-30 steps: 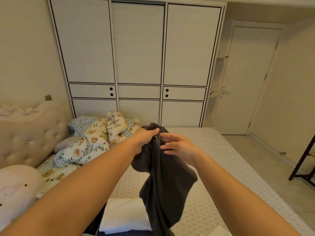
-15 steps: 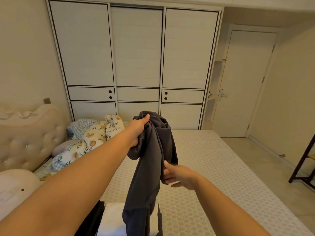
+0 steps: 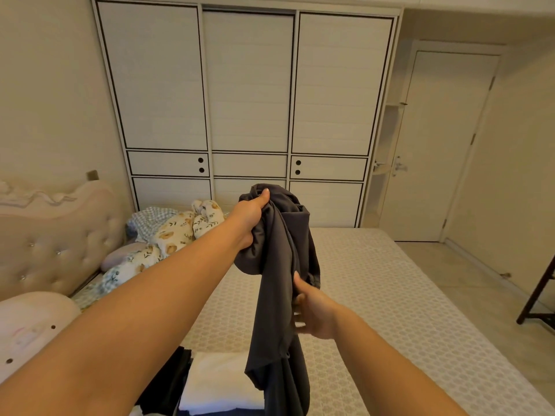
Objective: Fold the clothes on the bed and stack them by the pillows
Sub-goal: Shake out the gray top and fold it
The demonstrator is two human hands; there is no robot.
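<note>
A dark grey garment (image 3: 277, 295) hangs in the air over the bed (image 3: 375, 295). My left hand (image 3: 250, 214) grips its bunched top edge, raised in front of the wardrobe. My right hand (image 3: 313, 313) is lower, with its fingers curled round the hanging cloth about halfway down. Below, at the near edge of the bed, lies a folded white piece (image 3: 222, 382) beside a black one (image 3: 168, 382). A pink pillow (image 3: 30, 325) sits at the near left by the headboard.
A crumpled floral blanket (image 3: 177, 232) and a checked cloth (image 3: 150, 217) lie at the far left of the bed. A white wardrobe (image 3: 249, 115) stands behind, a door (image 3: 444, 145) at the right. A dark wooden stand (image 3: 540, 295) is at the far right.
My left hand has lifted the garment's top higher. My right hand has slid down from the top to the hanging middle of the cloth.
</note>
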